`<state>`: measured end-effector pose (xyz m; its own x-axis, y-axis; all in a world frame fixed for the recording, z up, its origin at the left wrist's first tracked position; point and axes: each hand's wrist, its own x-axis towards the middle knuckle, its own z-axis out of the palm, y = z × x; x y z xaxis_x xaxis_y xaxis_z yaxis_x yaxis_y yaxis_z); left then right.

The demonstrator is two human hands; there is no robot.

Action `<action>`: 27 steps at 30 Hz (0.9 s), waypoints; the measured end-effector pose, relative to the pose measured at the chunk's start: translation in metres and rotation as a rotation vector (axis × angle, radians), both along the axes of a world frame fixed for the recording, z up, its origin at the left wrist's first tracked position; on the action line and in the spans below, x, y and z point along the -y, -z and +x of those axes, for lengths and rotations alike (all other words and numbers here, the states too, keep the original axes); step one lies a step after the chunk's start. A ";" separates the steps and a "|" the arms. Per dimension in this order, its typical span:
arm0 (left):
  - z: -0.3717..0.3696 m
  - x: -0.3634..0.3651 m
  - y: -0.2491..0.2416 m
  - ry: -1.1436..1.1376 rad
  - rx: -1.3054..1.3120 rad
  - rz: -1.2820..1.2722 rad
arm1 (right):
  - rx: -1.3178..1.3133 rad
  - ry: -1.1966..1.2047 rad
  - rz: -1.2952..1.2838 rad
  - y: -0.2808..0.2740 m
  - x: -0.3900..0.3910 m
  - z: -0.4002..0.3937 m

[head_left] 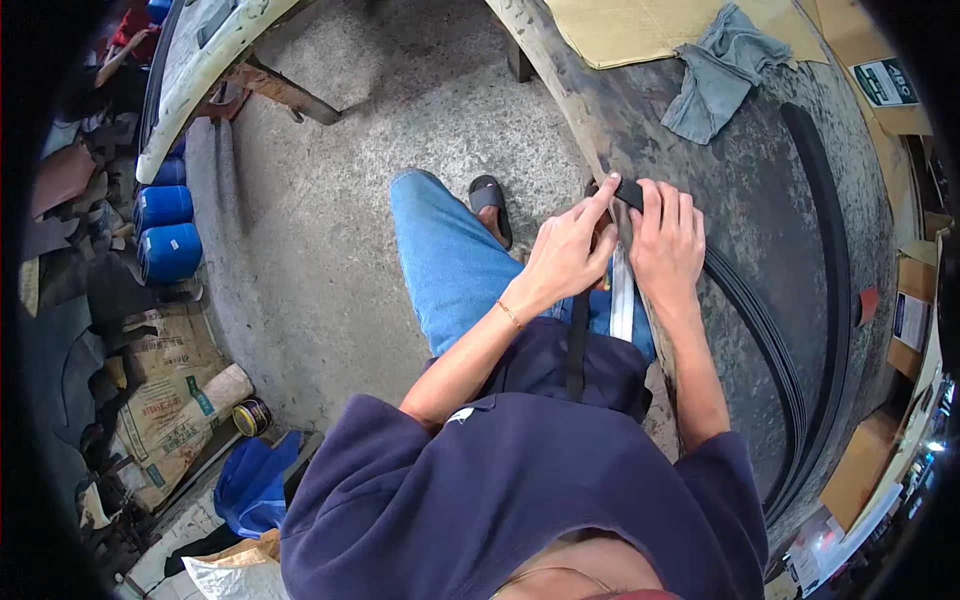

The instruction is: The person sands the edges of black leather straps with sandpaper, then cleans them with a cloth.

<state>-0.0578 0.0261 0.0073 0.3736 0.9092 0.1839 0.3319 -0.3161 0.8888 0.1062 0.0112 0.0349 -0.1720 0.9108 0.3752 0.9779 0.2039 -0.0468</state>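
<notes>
Both hands meet at the near edge of a worn dark table (735, 210). My left hand (575, 245) has its fingers bent, with the index fingertip against the end of a black strip (628, 192). My right hand (668, 235) presses that strip with closed fingers at the table edge. A white strip (622, 295) hangs below, between my wrists, beside a dark strap (578, 345). Long black strips (765, 335) curve over the table to the right of my right hand.
A grey cloth (715, 80) and cardboard (620, 30) lie at the table's far end. Another black band (828, 220) curves along the right. Blue rolls (168, 252) and a printed sack (165, 390) stand at the left. Another person's arm (118, 60) shows at the upper left.
</notes>
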 end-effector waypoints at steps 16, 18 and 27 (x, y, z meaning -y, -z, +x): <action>0.004 -0.004 0.009 -0.046 0.057 -0.059 | -0.015 0.028 -0.032 0.001 -0.001 0.000; 0.005 -0.005 0.002 -0.041 0.068 -0.029 | -0.013 0.028 -0.034 0.000 -0.001 -0.001; -0.038 -0.042 0.097 -0.773 0.479 -0.949 | -0.016 0.039 -0.031 -0.001 0.000 -0.002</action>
<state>-0.0957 0.0682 -0.0893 -0.2215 0.7057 -0.6730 -0.2642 0.6209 0.7380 0.1039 0.0117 0.0361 -0.1306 0.9280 0.3490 0.9841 0.1642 -0.0684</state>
